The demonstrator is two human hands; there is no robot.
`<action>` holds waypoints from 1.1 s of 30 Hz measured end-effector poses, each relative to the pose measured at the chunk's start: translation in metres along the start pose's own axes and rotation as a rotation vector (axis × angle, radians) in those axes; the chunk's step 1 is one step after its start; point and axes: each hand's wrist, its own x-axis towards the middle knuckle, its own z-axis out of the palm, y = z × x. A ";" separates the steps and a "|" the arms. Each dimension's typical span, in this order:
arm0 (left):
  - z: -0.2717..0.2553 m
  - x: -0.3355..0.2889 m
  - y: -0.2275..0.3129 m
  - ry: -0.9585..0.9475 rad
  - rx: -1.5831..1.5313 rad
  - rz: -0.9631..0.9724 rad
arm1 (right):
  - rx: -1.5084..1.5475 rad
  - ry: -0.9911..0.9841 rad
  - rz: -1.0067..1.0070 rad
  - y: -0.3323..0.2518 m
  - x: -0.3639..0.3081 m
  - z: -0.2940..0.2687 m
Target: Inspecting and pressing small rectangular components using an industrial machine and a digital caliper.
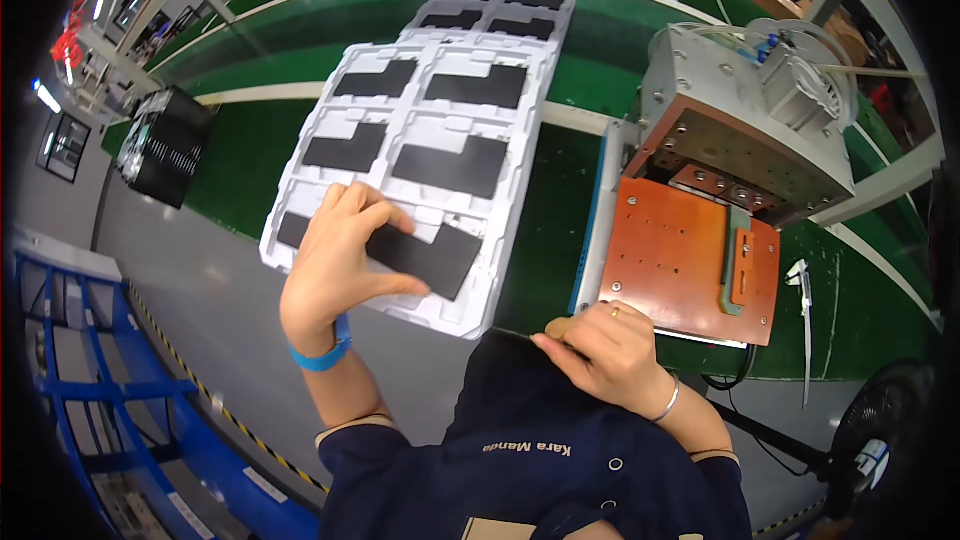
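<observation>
My left hand (pixel 345 255) hovers at the near row of a white moulded tray (pixel 500 260), thumb and fingers spread apart around a flat black notched piece (pixel 435 258). That piece lies in its compartment; whether the fingertips touch it I cannot tell. My right hand (pixel 612 355) is curled near the front left corner of an orange fixture plate (pixel 660 250). At its thumb and forefinger shows a small tan thing (pixel 558 328), too unclear to name. More black pieces (pixel 450 162) lie in the tray's other compartments.
A second white tray (pixel 490 12) with black pieces sits beyond the first. A metal press (pixel 740 110) stands over the back of the orange plate. Calipers (pixel 806 325) lie right of it, near a black fan (pixel 880 440). A black stack (pixel 165 145) stands far left.
</observation>
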 end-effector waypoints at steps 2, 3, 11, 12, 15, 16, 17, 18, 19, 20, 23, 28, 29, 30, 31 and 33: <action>-0.002 0.009 -0.006 -0.077 0.006 0.074 | -0.018 0.047 -0.022 0.001 -0.004 -0.007; -0.003 0.013 -0.008 -0.111 0.002 0.090 | -0.042 0.037 -0.022 0.002 -0.005 -0.013; -0.032 -0.012 0.016 0.030 -0.432 -0.028 | -0.194 0.200 0.191 0.015 -0.052 -0.099; -0.027 -0.009 0.042 0.090 -0.473 -0.043 | -0.230 0.241 0.268 0.017 -0.060 -0.111; 0.008 0.015 0.125 0.045 -0.697 -0.084 | -0.212 0.386 0.466 0.026 -0.078 -0.134; 0.019 0.021 0.145 -0.042 -0.699 -0.011 | -0.187 0.437 0.498 0.028 -0.081 -0.136; 0.039 0.033 0.158 -0.095 -0.742 0.078 | -0.170 0.473 0.534 0.030 -0.082 -0.138; 0.066 0.044 0.163 -0.083 -0.810 0.164 | -0.199 0.456 0.526 0.032 -0.080 -0.139; 0.084 0.053 0.166 -0.100 -0.802 0.189 | -0.225 0.438 0.518 0.034 -0.075 -0.140; 0.098 0.062 0.173 -0.087 -0.805 0.174 | -0.258 0.424 0.514 0.038 -0.072 -0.140; 0.107 0.073 0.177 -0.146 -0.454 0.130 | -0.321 0.224 0.423 0.047 -0.060 -0.142; 0.119 0.066 0.173 -0.013 -0.356 0.387 | -0.364 -0.009 0.343 0.068 -0.047 -0.137; 0.119 0.064 0.177 -0.004 -0.354 0.388 | -0.372 -0.040 0.324 0.072 -0.042 -0.136; 0.122 0.062 0.174 -0.001 -0.329 0.425 | -0.379 -0.071 0.305 0.074 -0.037 -0.134; 0.128 0.062 0.170 0.001 -0.304 0.463 | -0.388 -0.079 0.282 0.077 -0.034 -0.132; 0.130 0.062 0.168 0.005 -0.306 0.489 | -0.416 -0.136 0.289 0.078 -0.031 -0.130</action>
